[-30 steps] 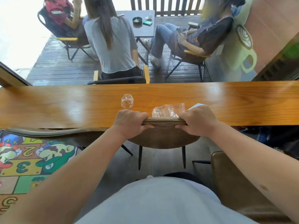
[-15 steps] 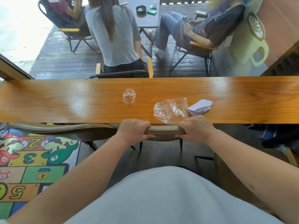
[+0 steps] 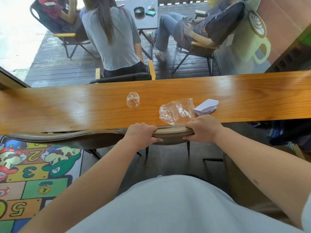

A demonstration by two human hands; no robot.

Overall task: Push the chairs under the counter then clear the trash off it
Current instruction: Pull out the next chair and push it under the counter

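Note:
A brown padded chair (image 3: pixel 170 134) stands in front of me, its backrest top right at the front edge of the long wooden counter (image 3: pixel 67 108). My left hand (image 3: pixel 140 134) and my right hand (image 3: pixel 204 128) both grip that backrest top. On the counter lie a crushed clear plastic cup (image 3: pixel 133 99), a crumpled clear plastic bag (image 3: pixel 176 111) and a folded white paper (image 3: pixel 207 106). A second brown chair (image 3: pixel 58 137) sits to the left, its back also against the counter edge.
A third brown chair (image 3: pixel 239 179) stands at my right, away from the counter. A colourful numbered floor mat (image 3: pixel 30 175) covers the floor at left. Beyond the window glass, people sit on folding chairs around a small table (image 3: pixel 143 17) on a deck.
The chair I hold has slid forward, so most of its backrest is now hidden under the counter edge. Both hands stay on it. The trash has not moved.

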